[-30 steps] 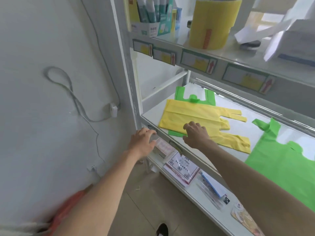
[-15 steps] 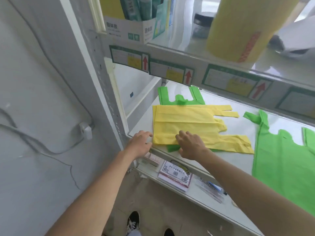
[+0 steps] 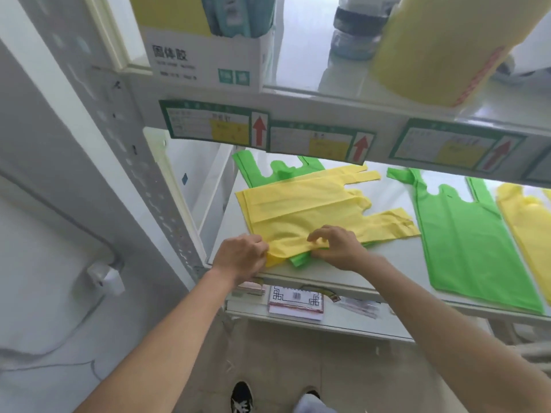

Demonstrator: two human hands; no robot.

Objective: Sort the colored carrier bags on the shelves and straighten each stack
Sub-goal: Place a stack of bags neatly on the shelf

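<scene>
A stack of yellow carrier bags (image 3: 310, 207) lies at the left of the white middle shelf (image 3: 384, 260), on top of a green bag (image 3: 277, 171) whose handles show behind and whose corner pokes out in front. My left hand (image 3: 241, 257) pinches the stack's near left corner, which is lifted and folded. My right hand (image 3: 337, 248) grips the near edge beside it, fingers curled over the yellow fabric. Further right a second green bag (image 3: 465, 242) lies flat, and another yellow bag (image 3: 527, 225) reaches the frame's edge.
The upper shelf (image 3: 328, 102) with price labels overhangs the bags and carries a glue-stick box (image 3: 205, 55) and a yellow roll (image 3: 444, 46). Red-and-white packets (image 3: 295, 302) lie on the lower shelf. A perforated grey upright (image 3: 143, 174) stands left. My shoes show on the floor below.
The view has come closer to the shelf. My left hand left the shelf edge and took the yellow stack's corner; my right hand went from pressing flat to gripping the near edge, lifting it.
</scene>
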